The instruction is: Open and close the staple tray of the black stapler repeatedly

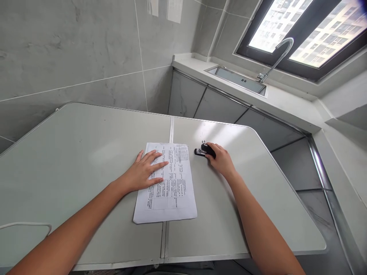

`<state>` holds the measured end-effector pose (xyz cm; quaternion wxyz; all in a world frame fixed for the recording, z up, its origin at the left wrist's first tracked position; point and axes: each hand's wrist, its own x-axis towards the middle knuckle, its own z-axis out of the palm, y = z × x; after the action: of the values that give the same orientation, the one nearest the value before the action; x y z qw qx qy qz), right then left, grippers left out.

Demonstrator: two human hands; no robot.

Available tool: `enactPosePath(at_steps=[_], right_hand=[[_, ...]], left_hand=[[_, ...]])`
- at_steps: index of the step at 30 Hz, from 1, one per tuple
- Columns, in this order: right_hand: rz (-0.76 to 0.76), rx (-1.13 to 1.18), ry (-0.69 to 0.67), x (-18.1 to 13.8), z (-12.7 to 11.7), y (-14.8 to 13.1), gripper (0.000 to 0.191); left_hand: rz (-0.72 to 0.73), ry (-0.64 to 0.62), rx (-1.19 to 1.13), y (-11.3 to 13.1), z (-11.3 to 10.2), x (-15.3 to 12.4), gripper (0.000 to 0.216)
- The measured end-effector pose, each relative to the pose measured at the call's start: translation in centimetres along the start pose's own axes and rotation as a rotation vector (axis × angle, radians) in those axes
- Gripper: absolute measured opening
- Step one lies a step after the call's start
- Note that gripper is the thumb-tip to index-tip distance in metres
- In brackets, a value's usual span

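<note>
A printed sheet of paper (169,191) lies on the pale folding table (86,152), across its centre seam. My left hand (145,172) rests flat on the sheet's left half, fingers spread. My right hand (220,158) is curled over a small black stapler (204,151) that sits on the table just right of the sheet's top corner. A few tiny metal bits lie beside the stapler's far end.
A white cable (28,226) loops at the table's near left edge. Behind the table stand grey tiled walls, and a counter with a steel sink (237,78) and a curved tap (276,59) under a window.
</note>
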<state>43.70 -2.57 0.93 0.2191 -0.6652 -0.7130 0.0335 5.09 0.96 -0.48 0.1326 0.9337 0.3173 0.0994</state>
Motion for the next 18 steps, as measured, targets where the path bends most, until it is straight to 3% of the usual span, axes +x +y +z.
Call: enactPosePath(at_steps=[4, 7, 10, 12, 15, 18], right_hand=[[0.060, 0.053, 0.191, -0.3, 0.8, -2.7, 0.033], [0.000, 0.254, 0.243, -1.2, 1.4, -7.1, 0.031], [-0.086, 0.460, 0.078, -2.8, 2.4, -12.0, 0.035], [-0.137, 0.522, -0.045, -3.8, 3.2, -14.7, 0.035], [-0.156, 0.555, -0.159, -4.7, 4.3, -16.8, 0.035], [-0.156, 0.553, -0.198, -4.9, 4.5, -16.9, 0.037]], left_hand=[[0.000, 0.097, -0.048, 0.0, -0.3, 0.2, 0.057], [-0.053, 0.334, -0.138, -0.3, -1.1, 0.4, 0.030], [-0.182, 0.608, -0.248, -1.0, -2.1, 0.3, 0.020], [-0.271, 0.708, -0.327, -1.6, -2.6, 0.1, 0.019], [-0.397, 0.762, -0.471, -2.4, -2.9, 0.0, 0.020], [-0.491, 0.777, -0.629, -3.1, -2.7, 0.0, 0.021]])
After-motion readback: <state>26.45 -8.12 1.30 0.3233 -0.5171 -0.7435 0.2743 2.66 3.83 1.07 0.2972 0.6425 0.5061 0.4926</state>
